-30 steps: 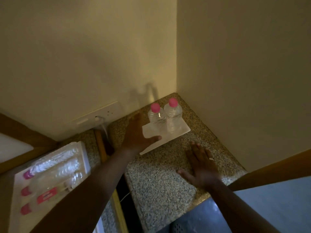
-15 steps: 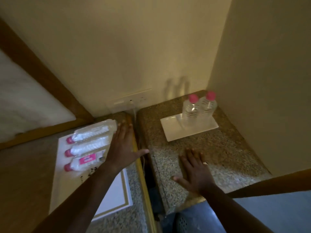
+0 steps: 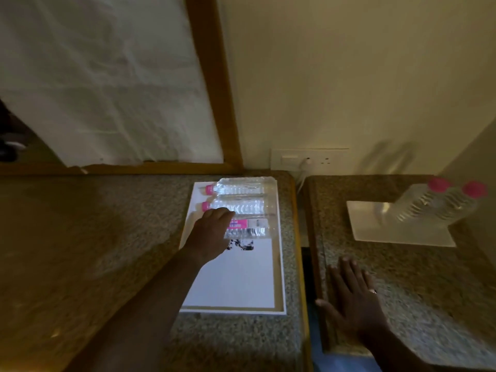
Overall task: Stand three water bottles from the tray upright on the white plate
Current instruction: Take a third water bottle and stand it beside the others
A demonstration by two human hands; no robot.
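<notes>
A white tray [image 3: 236, 277] lies on the left granite counter with three clear, pink-capped water bottles on their sides across its far end. My left hand [image 3: 212, 234] is curled over the neck end of the nearest one, the pink-labelled bottle [image 3: 252, 228], hiding its cap. Beyond it lie the middle bottle [image 3: 247, 206] and the far bottle [image 3: 241, 186]. On the right counter, the white plate [image 3: 397, 234] carries two upright bottles [image 3: 418, 202] [image 3: 456, 205] side by side at its far right. My right hand [image 3: 354, 294] rests flat on the right counter, fingers spread.
A dark gap [image 3: 306, 253] with a wooden edge separates the two counters. A wall socket [image 3: 308, 159] with a plugged-in cable sits above the gap. A wooden-framed white panel [image 3: 107, 76] stands behind the left counter. A side wall closes in right of the plate.
My left hand left the plate, crossed the gap to the tray and closed over the nearest bottle's neck. The view swung left. My right hand stayed flat on the right counter.
</notes>
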